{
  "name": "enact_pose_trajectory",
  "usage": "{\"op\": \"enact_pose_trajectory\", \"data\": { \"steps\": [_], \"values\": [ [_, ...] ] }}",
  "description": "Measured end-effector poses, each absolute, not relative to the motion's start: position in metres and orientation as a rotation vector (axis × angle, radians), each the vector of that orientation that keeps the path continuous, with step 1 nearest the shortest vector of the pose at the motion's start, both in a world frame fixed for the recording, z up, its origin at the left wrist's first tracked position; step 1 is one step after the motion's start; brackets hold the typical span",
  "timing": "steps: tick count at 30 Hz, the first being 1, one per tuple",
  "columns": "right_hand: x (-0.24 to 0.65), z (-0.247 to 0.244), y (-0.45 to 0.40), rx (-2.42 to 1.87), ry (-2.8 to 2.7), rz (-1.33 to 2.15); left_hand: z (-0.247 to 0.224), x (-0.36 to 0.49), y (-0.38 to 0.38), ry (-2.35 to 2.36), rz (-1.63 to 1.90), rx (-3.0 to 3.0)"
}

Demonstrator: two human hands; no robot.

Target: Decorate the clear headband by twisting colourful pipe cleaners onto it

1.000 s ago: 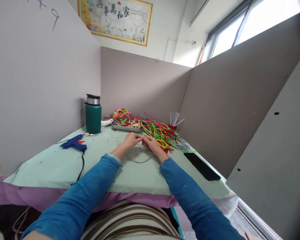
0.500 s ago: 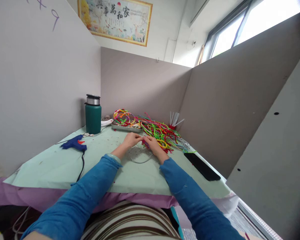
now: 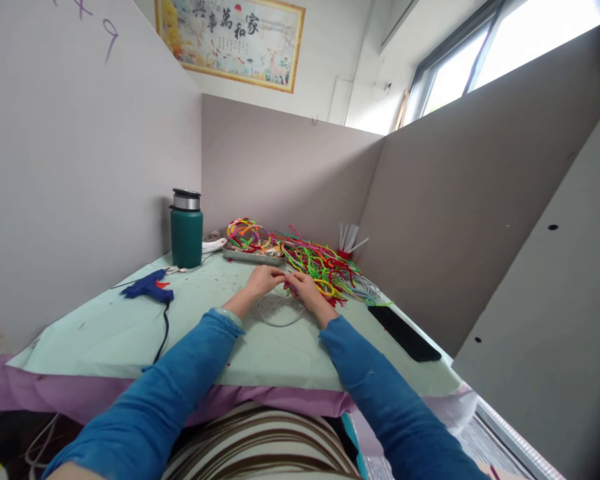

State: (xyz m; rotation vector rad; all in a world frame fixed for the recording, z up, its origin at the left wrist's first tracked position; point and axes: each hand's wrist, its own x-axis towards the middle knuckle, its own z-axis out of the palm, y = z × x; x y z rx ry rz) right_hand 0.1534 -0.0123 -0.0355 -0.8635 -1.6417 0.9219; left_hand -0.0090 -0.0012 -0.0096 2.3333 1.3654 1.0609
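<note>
My left hand (image 3: 265, 280) and my right hand (image 3: 305, 289) meet fingertip to fingertip above the middle of the table. Both are closed in a pinch around a small purple-pink pipe cleaner (image 3: 293, 291), mostly covered by the right fingers. Below them a thin grey hoop (image 3: 283, 325) curves from one hand toward the other; its upper part is hidden behind the hands. Just beyond my right hand lies a heap of coloured pipe cleaners (image 3: 325, 263), mainly green and red.
A metal tray (image 3: 255, 257) holding colourful hoops stands at the back. To the left are a green bottle (image 3: 187, 237) and a blue glue gun (image 3: 150, 285) with its cord. A black phone-like slab (image 3: 404, 332) lies right. White sticks (image 3: 350, 237) stand in a red holder.
The fingers shift very slightly at the pinch, and less of the purple-pink piece shows between them. Everything else stays in place.
</note>
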Motion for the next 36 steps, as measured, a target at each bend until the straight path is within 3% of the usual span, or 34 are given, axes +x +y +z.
{"op": "enact_pose_trajectory", "data": {
  "steps": [36],
  "values": [
    [0.1534,-0.0356,-0.0109,-0.878,-1.625,0.9,-0.009,-0.0084,-0.0014,1.254,1.013,1.968]
  ]
}}
